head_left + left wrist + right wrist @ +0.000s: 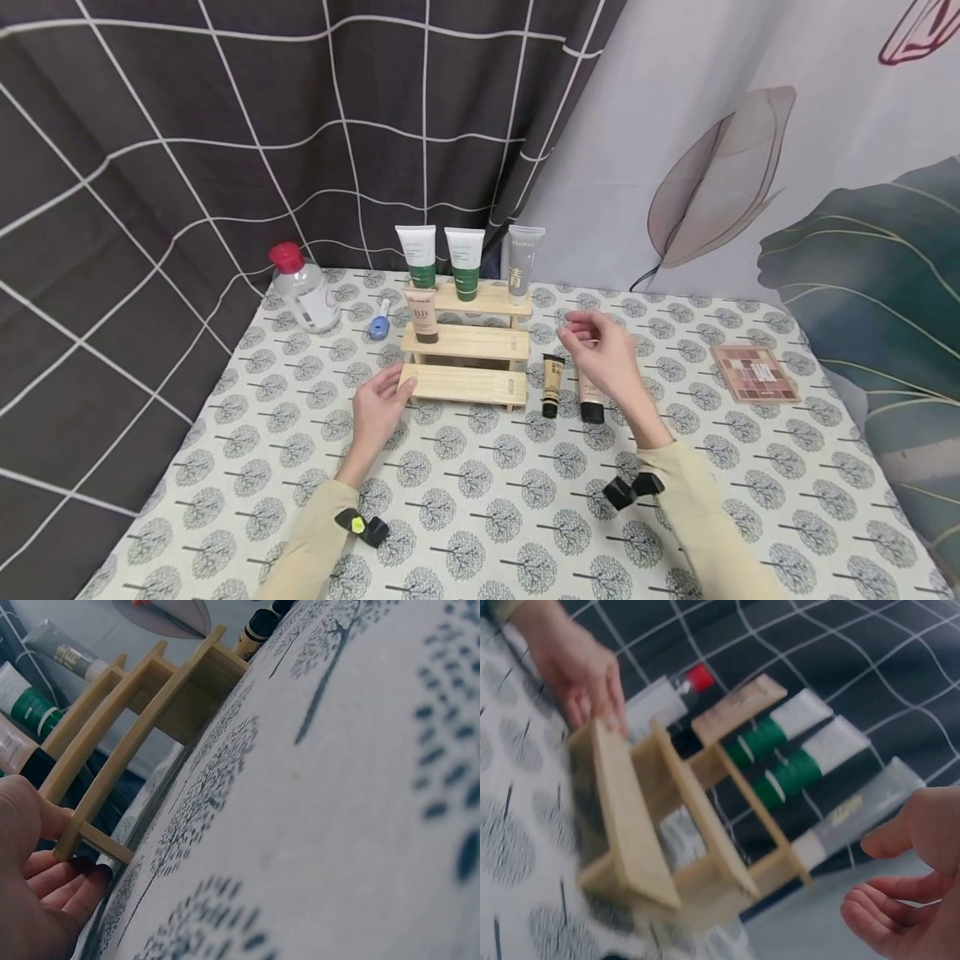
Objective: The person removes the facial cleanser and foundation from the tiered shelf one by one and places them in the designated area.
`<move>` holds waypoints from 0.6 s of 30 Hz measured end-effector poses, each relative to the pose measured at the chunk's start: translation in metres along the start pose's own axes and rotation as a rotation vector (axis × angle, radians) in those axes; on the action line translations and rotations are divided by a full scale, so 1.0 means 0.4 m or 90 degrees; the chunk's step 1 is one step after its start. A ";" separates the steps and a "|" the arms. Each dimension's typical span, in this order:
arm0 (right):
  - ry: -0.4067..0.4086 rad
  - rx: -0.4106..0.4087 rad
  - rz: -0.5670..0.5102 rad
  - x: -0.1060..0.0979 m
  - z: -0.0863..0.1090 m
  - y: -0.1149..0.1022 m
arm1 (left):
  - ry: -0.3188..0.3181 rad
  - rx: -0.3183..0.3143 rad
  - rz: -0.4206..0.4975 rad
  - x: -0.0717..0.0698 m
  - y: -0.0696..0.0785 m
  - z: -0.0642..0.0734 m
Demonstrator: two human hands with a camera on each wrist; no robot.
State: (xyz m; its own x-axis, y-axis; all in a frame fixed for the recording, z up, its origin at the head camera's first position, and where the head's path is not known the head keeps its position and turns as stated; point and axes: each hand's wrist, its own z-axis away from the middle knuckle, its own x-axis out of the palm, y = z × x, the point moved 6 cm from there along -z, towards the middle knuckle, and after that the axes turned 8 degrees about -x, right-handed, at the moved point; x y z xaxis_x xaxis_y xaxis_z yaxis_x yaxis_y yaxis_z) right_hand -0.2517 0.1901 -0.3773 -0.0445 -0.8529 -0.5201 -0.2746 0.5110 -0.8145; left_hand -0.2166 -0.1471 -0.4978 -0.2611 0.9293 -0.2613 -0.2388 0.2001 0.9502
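Observation:
A three-step wooden rack [465, 383] stands on the patterned cloth. My left hand [378, 408] pinches the left end of its lowest step, thumb above and fingers beneath, as the left wrist view shows. Two green-and-white tubes [465, 262] and a clear grey tube [522, 265] stand on the top step. On the middle step, at the left, is a pink BB cream tube [422, 317]. My right hand [606, 354] hovers right of the rack with loosely bent fingers, holding nothing. Below it lies a beige tube with a black cap [592, 400], partly hidden, beside a small gold-and-black tube [552, 385].
At the back left stands a clear bottle with a red cap [306, 292], and a small blue bottle with a white cap [380, 323] lies near it. An eyeshadow palette [756, 373] lies on the right. Curtains [375, 108] hang behind the table.

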 end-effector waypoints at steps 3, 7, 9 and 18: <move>-0.017 -0.004 -0.027 0.020 -0.015 -0.031 | 0.001 -0.002 -0.001 -0.001 0.000 0.002; -0.050 -0.008 -0.057 0.052 -0.035 -0.065 | 0.000 0.001 0.000 -0.003 0.001 0.003; -0.069 -0.015 -0.068 0.069 -0.046 -0.082 | 0.000 0.001 0.001 -0.004 0.002 0.003; -0.132 -0.044 -0.110 0.155 -0.088 -0.139 | 0.003 0.004 0.002 -0.003 0.000 0.002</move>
State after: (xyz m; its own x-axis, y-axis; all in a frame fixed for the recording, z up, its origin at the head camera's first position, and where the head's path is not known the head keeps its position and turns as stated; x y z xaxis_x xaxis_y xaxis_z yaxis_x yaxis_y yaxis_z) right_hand -0.2729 0.1050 -0.3553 0.2042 -0.8832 -0.4222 -0.3267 0.3451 -0.8799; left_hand -0.2155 -0.1478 -0.4975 -0.2657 0.9286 -0.2589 -0.2315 0.1993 0.9522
